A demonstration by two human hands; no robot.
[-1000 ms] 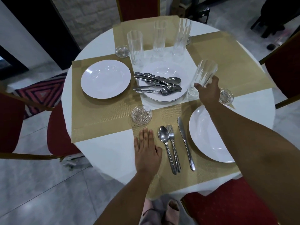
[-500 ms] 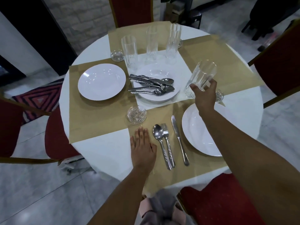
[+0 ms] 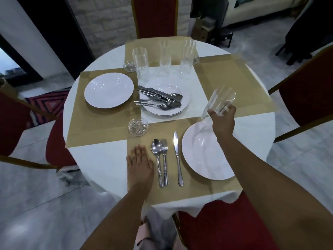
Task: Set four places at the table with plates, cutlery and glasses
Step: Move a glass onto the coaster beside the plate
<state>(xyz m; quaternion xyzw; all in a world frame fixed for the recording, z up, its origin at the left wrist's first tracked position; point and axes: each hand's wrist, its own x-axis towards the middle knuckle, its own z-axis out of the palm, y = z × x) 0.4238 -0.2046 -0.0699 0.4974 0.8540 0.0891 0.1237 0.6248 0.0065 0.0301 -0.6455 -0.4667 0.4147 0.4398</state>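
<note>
Clear ribbed glass tumbler sits tilted in my right hand, fingers curled round its lower half, its base over the far rim of the near round white plate. A second ago a small glass coaster showed just right of that hand. It is now hidden behind it, so I judge the tumbler is closing on its spot. My left hand lies flat, fingers straight, on the gold woven placemat beside the steel spoon, unchanged. Three more tumblers stand at the far side of the round white-clothed desk. Spare steel cutlery lies heaped on the stacked white plates. The near place is almost complete; the others lack cutlery and glasses.
</note>
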